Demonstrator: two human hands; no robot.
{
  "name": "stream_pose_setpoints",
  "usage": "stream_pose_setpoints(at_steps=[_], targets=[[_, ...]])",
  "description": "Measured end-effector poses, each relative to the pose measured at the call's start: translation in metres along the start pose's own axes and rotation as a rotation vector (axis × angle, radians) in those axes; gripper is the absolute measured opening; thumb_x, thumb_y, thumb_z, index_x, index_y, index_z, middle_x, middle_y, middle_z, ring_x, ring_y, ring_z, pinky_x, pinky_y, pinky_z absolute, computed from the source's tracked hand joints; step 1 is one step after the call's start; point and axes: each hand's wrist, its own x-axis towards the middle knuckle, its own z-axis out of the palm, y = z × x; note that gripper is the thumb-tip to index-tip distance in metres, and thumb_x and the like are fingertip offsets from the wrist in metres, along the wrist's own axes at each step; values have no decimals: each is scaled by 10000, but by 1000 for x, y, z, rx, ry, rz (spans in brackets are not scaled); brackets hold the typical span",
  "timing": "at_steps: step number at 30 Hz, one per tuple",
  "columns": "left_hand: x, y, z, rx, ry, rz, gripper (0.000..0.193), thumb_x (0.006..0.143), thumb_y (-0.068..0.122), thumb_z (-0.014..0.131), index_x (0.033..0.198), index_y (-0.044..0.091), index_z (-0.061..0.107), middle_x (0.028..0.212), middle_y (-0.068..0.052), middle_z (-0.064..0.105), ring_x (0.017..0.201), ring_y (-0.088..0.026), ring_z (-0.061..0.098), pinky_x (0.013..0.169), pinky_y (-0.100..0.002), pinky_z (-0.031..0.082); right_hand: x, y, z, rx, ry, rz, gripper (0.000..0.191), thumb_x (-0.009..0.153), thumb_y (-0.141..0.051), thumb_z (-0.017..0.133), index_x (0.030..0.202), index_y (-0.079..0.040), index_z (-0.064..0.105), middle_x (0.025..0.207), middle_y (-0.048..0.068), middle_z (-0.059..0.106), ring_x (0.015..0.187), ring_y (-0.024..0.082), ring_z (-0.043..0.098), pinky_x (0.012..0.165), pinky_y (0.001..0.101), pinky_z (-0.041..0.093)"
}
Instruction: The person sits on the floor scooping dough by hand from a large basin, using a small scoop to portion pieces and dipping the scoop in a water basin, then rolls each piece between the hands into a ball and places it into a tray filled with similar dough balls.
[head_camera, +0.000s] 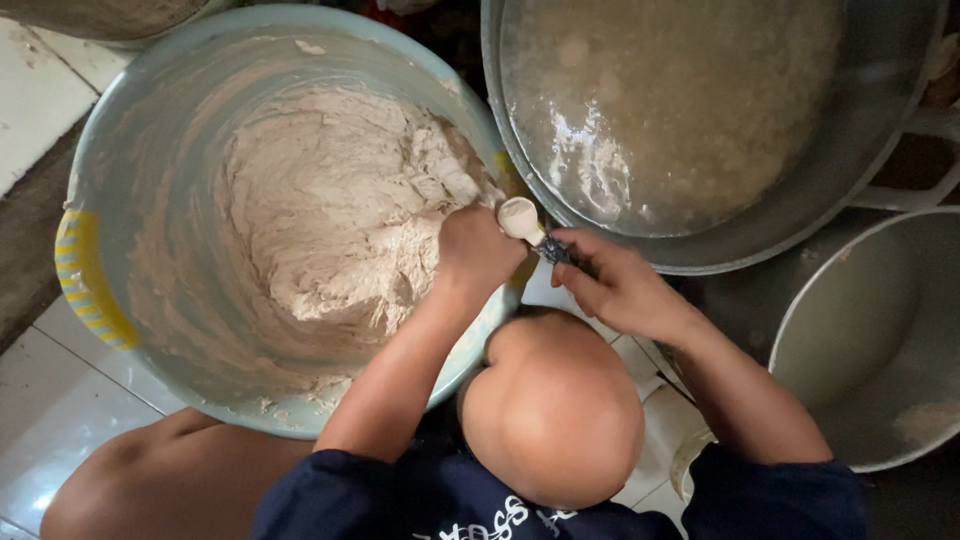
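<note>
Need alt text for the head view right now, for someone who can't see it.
Seen from above, the left hand presses into pale dough in a large light-blue tub, while the right hand holds a small dough-coated spoon at the tub's rim. A metal pan of cloudy liquid sits beside it.

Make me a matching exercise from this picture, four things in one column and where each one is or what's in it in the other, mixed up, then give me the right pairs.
Things:
1. Pale blue plastic tub with yellow handle
2. Large round metal pan
3. Small dough-coated spoon
4. Grey metal pot

Places or states:
A. Held in the right hand, its bowl next to the left hand
B. At the right edge, with a little pale residue at the bottom
C. Holds a big mass of beige dough
D. At the top right, filled with cloudy liquid

Pairs: 1-C, 2-D, 3-A, 4-B
</note>
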Motion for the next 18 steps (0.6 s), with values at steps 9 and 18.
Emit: stream_pose_setpoints(at_steps=[9, 18], targets=[[-14, -61, -41, 287, 51, -294, 744, 824, 642, 702, 1161, -21, 714, 1164, -370, 624, 1069, -496, 631, 933, -550, 493, 9, 43, -64, -157, 268, 139, 491, 964, -138, 621, 1449, -76, 572, 980, 96, 701, 770, 179, 639, 645, 347, 511], [-19, -70, -9, -73, -14, -165, 564, 854, 536, 719, 947, -20, 737, 912, -274, 727, 900, -444, 721, 810, -491, 570, 13, 68, -109, -973, 602, 304, 420, 892, -110, 682, 1312, -105, 677, 1162, 222, 710, 998, 439, 686, 797, 561, 536]])
